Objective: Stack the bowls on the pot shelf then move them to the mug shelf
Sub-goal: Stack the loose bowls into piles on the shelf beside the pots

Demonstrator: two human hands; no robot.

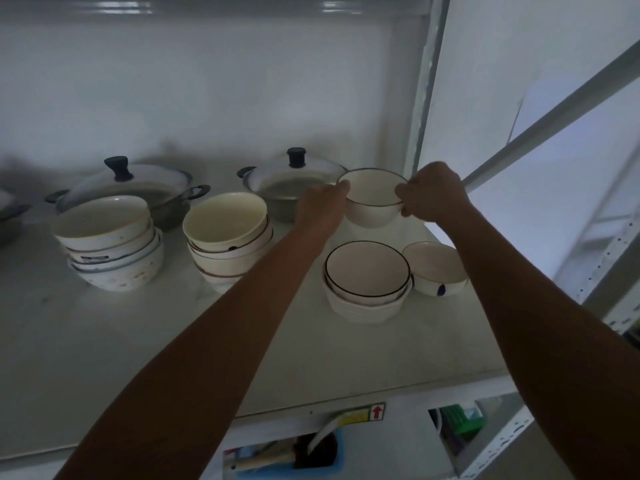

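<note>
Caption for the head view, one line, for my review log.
Left hand and right hand grip a black-rimmed bowl by its rim at the pot shelf, behind a bowl stack.

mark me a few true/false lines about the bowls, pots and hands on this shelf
1. The left hand and right hand each grip the rim of the held bowl. True.
2. The held bowl is nested in the dark-rimmed stack. False: it is apart from that stack, farther back, beside the right pot.
3. The left pot and the right pot both have their lids on. True.
4. The blue-marked bowl sits inside the left pot. False: it stands on its own, just right of the dark-rimmed stack.
</note>
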